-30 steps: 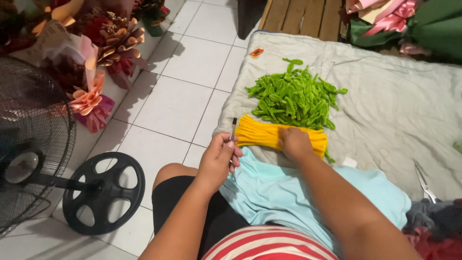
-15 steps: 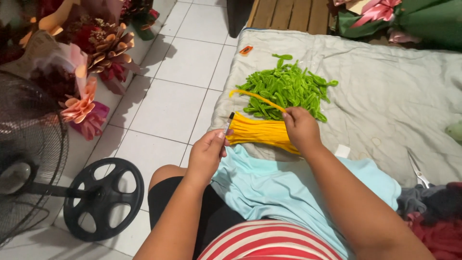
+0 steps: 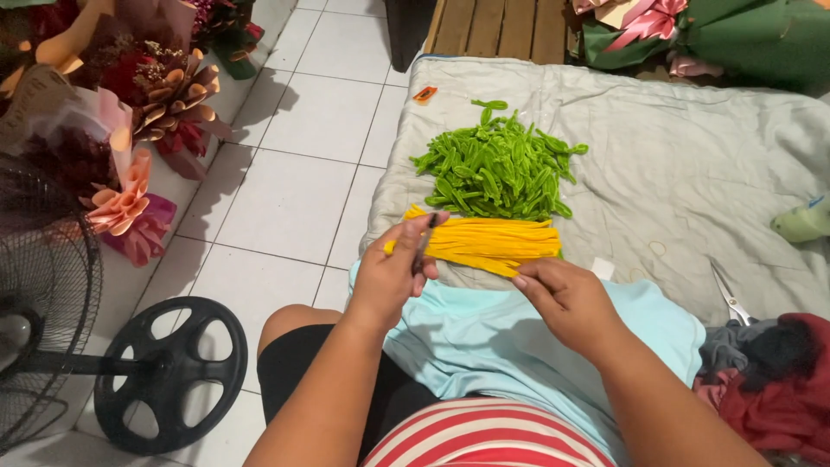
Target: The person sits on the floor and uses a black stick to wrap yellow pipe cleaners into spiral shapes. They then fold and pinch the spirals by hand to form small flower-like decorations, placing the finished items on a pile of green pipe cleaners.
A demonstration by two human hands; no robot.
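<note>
— What's in your left hand [image 3: 393, 277]?

— A thin dark stick [image 3: 423, 245], pinched between thumb and fingers, tip pointing up toward the bundle. One yellow pipe cleaner [image 3: 467, 258] crosses it there, and its near end is gripped in my right hand [image 3: 566, 298], fingers curled round it. (So both hands are closed on something.)

— Where is the rest of the yellow?

— The bundle of yellow pipe cleaners [image 3: 497, 235] lies flat on the grey quilt [image 3: 692, 173], just beyond my hands, lengthwise left to right. Touching its far edge: the heap of green folded pipe cleaners [image 3: 493, 169].

— And near you?

— A light blue cloth [image 3: 484, 337] is spread over my lap, its edge reaching the quilt. Scissors [image 3: 731, 298] lie on the quilt to my right, well apart from my hands, beside a pile of dark and red fabric [image 3: 769, 372].

— The floor side?

— White tile [image 3: 294, 199]. A black fan base [image 3: 169, 372] stands near my left knee, the fan's grille at the frame edge. Wrapped paper bouquets [image 3: 130, 112] line the wall beyond. A small orange tag [image 3: 424, 94] sits on the quilt's far corner.
</note>
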